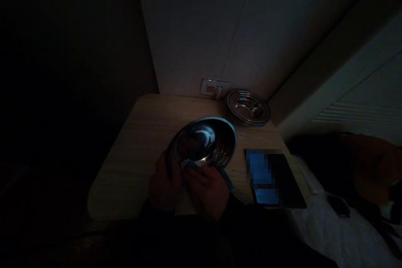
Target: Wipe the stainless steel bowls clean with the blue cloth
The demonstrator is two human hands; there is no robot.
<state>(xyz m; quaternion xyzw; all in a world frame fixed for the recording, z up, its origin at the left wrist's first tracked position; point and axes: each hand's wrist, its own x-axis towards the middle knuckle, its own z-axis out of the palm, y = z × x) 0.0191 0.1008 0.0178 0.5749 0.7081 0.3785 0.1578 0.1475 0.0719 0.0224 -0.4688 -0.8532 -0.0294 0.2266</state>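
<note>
In a dim room, a shiny steel bowl (204, 140) is tilted towards me over a small wooden table (141, 142). My left hand (161, 184) grips the bowl's near left rim, fingers curled round it. My right hand (205, 190) is closed on a pale blue cloth (190, 164) and presses it against the bowl's lower inside edge. A strip of the cloth hangs off to the right of that hand.
A stack of steel plates (248, 108) sits at the table's back right, next to a wall socket (215, 88). A tablet with a lit screen (273, 178) lies at the table's right edge. A bed with white sheets (345, 226) lies to the right.
</note>
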